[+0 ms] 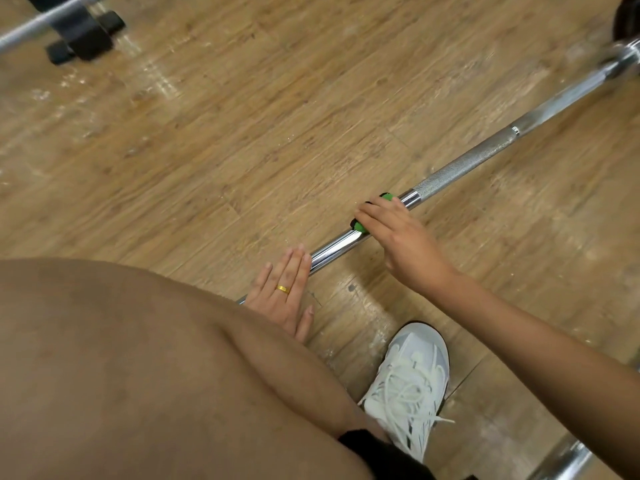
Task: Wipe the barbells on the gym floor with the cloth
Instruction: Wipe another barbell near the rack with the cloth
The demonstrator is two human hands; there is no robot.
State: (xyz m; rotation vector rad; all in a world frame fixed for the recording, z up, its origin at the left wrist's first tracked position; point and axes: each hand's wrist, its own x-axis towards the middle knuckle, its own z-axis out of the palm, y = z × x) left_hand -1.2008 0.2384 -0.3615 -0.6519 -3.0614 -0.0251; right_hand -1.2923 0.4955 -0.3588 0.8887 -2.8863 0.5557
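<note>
Two grips in the head view, both on one barbell [460, 168] that lies on the wooden floor [242, 133] and runs diagonally from under the knee [138, 375] at lower left up to its sleeve at the upper right edge. Right grip [398, 244]: palm down over the smooth chrome stretch of the shaft, fingers curled round a green cloth [360, 226] wrapped on the bar. Green shows on both sides of the fingers, with a dark edge at each end. The cloth sits just short of where the knurled section begins. Left grip [282, 296]: fingers straight and together, laid flat across the same shaft nearer the body, holding nothing, with the thumb spread out on the floor; a gold ring [283, 289] sits on one finger. The two grips are near each other but apart, with bare chrome between them. White laced shoe [408, 382] planted on the floor just below the right forearm. Second bar [34, 27] at top left, with a black fitting [83, 29] on it, blurred. Part of a third chrome piece [568, 459] at the bottom right edge, kind unclear. Dark round shape [627, 19] at the top right corner, mostly cut off.
</note>
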